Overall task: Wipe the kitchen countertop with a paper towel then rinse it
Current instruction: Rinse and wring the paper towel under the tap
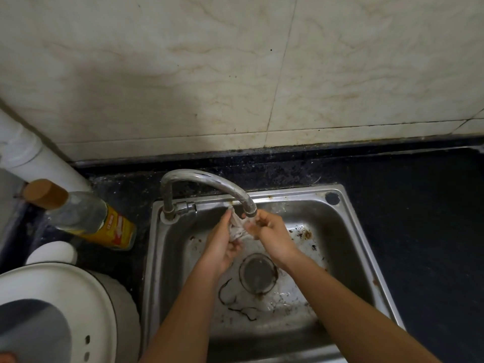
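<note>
We're holding the paper towel under the faucet spout, centre of frame, over the sink. Left hand & right hand are both curling fingers round it, pinching opposite ends. It's looking soaked & limp, prob. tearing easily, so we're favouring a gentle, bunched grip.

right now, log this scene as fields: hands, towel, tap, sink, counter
left hand: grips the paper towel over the sink
right hand: pinches its other end below the faucet spout
paper towel: crumpled, held between both hands
water: flow unclear
sink: dark debris around drain strainer
countertop: yellow-labelled bottle left of sink
</note>
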A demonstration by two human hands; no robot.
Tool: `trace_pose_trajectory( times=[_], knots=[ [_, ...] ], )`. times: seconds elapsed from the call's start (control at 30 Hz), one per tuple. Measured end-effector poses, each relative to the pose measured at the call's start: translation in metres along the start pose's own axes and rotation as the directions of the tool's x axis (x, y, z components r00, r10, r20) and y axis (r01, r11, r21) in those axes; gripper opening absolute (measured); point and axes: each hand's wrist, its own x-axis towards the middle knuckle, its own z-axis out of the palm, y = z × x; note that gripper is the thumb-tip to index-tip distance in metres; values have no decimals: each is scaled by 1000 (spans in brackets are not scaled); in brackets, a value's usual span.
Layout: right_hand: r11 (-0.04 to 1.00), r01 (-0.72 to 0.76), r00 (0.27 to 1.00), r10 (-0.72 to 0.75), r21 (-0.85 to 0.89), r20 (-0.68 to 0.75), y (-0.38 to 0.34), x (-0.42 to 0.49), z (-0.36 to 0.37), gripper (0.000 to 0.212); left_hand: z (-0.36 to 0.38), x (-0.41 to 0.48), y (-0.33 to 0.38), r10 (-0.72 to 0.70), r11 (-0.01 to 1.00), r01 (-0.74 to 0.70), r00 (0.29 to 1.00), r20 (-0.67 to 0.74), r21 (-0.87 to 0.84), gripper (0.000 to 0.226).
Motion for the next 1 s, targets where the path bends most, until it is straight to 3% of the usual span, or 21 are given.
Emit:
trace_pose_trajectory(
  times=[0.17, 0.37, 0.5, 0.6, 0.67, 0.73, 0.8, 0.9, 1.0],
  knots=[
    [959, 199, 978, -208, -200, -25, -8, -9, 7, 14, 8, -1, 7, 99, 980, -94, 995, -20, 174, 36],
    [854, -60, 989, -18, -517, -144, -5, -3, 7, 46, 19, 7, 1, 300, 929, -266, 948, -106, 257, 40],
    [806, 77, 982, -162, -587, -95, -8, -10, 12, 43, 22, 8, 1, 175, 979, -162, 980, -98, 124, 46],
    [584, 158, 974, -224, -796, 29, -9, -7, 7, 37, 26, 5, 3, 96, 989, -86, 992, -85, 118, 44],
    [519, 149, 971, -238, -841, 25, -11, -5, 3, 38, 28, 6, 0, 86, 984, -71, 992, -90, 161, 39],
    [579, 89, 981, -192, -810, -30, -11, -4, 2, 46, 29, 8, -3, 91, 981, -70, 990, -112, 183, 35],
    [747, -40, 991, -56, -663, -123, -11, 0, 7, 49, 27, 10, -4, 120, 979, -100, 987, -106, 180, 32],
    [853, -209, 971, 122, -478, -207, -12, 9, 8, 44, 21, 4, -3, 153, 988, -152, 988, -36, 38, 28],
    [936, -167, 983, 134, -311, -126, -11, 9, -1, 23, 6, -3, -2, 149, 983, -141, 987, 55, -120, 22]
  ],
)
